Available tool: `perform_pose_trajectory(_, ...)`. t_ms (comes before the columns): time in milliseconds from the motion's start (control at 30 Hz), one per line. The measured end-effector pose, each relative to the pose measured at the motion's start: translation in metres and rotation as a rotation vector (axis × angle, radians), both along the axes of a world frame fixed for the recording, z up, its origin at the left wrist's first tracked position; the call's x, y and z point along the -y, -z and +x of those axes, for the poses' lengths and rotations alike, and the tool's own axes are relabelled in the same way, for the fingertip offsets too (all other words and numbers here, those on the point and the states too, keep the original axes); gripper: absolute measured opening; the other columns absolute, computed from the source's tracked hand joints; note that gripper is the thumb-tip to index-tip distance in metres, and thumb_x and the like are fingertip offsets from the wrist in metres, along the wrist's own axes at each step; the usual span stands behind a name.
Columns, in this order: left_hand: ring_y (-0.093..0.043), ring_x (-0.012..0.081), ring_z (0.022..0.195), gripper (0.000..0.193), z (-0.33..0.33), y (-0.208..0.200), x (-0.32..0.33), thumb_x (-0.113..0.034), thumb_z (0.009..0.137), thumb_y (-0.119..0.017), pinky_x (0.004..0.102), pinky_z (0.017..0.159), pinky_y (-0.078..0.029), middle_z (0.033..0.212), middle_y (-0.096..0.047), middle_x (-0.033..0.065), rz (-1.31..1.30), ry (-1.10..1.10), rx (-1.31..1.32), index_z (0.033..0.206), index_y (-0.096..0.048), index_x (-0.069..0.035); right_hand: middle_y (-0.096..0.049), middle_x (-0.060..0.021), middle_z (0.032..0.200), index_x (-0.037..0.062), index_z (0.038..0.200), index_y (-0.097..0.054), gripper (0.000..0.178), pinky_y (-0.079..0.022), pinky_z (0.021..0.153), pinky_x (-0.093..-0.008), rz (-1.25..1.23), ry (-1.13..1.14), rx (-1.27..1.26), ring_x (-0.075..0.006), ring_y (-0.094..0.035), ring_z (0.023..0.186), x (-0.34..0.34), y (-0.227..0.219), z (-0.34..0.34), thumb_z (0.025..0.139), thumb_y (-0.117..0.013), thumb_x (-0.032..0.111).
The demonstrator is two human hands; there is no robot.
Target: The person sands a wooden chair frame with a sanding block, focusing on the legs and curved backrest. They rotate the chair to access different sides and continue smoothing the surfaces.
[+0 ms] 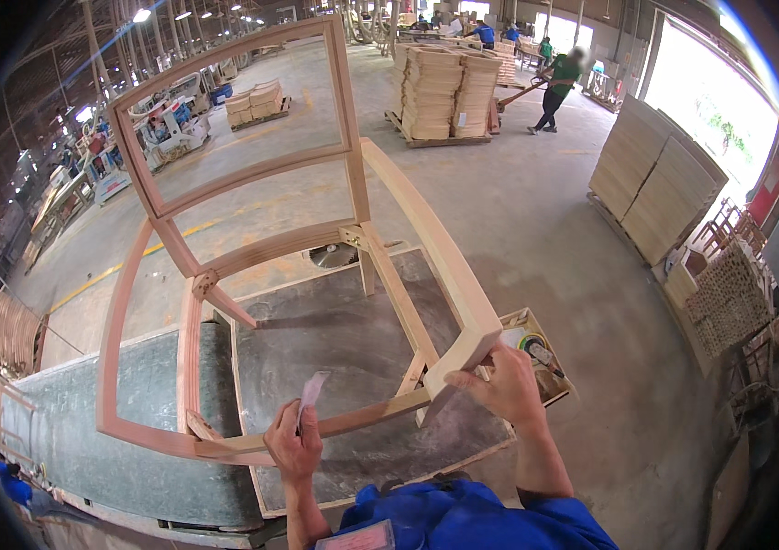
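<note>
A bare wooden armchair frame stands upright before me on a dark, dusty board. Its back is an open rectangle, and the seat has no panel. My left hand, close to the front rail, pinches a thin pale sheet of sandpaper that sticks up above the fingers. The front end of the right armrest is in the grip of my right hand, thumb on the near face. The fingers behind that corner are partly hidden.
A wooden box with a roll of tape stands right of the board. A round saw-like disc lies behind the seat. Wood stacks stand on pallets and at the right. A person in green pulls a pallet jack.
</note>
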State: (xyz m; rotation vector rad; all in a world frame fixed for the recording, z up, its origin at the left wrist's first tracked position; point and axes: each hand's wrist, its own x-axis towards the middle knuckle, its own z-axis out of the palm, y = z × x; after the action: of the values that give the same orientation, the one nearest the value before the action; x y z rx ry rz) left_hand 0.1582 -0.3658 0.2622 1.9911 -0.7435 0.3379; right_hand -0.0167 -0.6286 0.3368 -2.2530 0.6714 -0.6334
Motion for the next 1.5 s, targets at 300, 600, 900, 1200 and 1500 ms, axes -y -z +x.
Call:
perform_pose_trajectory(300, -0.065, 0.0305, 0.064, 0.018, 0.002, 0.005, -0.002, -0.013, 0.094, -0.065, 0.0365, 0.058, -0.049, 0.083, -0.067, 0.0177, -0.009, -0.001, 0.028, 0.099, -0.068, 0.004, -0.074, -0.0117, 0.092, 0.0039, 0.105, -0.071, 0.057, -0.054, 0.077, -0.0386, 0.020, -0.070, -0.175, -0.0307, -0.071, 0.085, 0.006, 0.007, 0.003, 0.067, -0.088, 0.043)
perform_pose_trajectory(600, -0.066, 0.0332, 0.068, 0.018, 0.004, 0.001, -0.001, -0.012, 0.094, -0.064, 0.0376, 0.061, -0.050, 0.087, -0.068, 0.0190, -0.029, 0.020, 0.010, 0.098, -0.068, 0.005, -0.074, -0.0141, 0.093, -0.0026, 0.103, -0.071, 0.041, -0.056, 0.074, -0.0313, -0.092, 0.114, 0.415, -0.0216, -0.073, 0.082, -0.003, -0.016, 0.007, 0.075, -0.087, 0.023)
perform_pose_trajectory(900, -0.065, 0.0332, 0.070, 0.021, 0.004, 0.003, -0.005, -0.013, 0.096, -0.060, 0.0385, 0.061, -0.049, 0.089, -0.067, 0.0203, -0.004, 0.031, -0.005, 0.103, -0.066, 0.006, -0.074, -0.0172, 0.091, -0.0065, 0.104, -0.070, 0.038, -0.056, 0.075, -0.0309, -0.421, 0.204, 0.560, -0.0241, -0.074, 0.082, -0.004, -0.032, 0.013, 0.076, -0.085, 0.015)
perform_pose_trajectory(1200, -0.064, 0.0339, 0.069, 0.021, 0.003, 0.005, -0.009, -0.013, 0.096, -0.061, 0.0393, 0.060, -0.048, 0.089, -0.067, 0.0206, 0.021, 0.018, 0.013, 0.104, -0.066, 0.006, -0.068, -0.0118, 0.078, -0.0043, 0.119, -0.065, 0.041, -0.048, 0.063, -0.0332, 0.084, -0.125, -0.023, -0.0196, -0.060, 0.064, 0.036, -0.094, 0.044, 0.085, -0.065, 0.020)
perform_pose_trajectory(1500, -0.065, 0.0348, 0.070, 0.019, 0.000, 0.010, -0.008, -0.010, 0.095, -0.061, 0.0394, 0.061, -0.049, 0.089, -0.067, 0.0209, 0.012, 0.007, -0.021, 0.102, -0.066, 0.006, -0.063, -0.0136, 0.107, -0.0112, 0.127, -0.053, 0.042, -0.057, 0.070, -0.0287, 1.099, -0.343, 0.296, -0.0164, -0.064, 0.079, 0.079, -0.059, 0.101, 0.092, -0.058, 0.011)
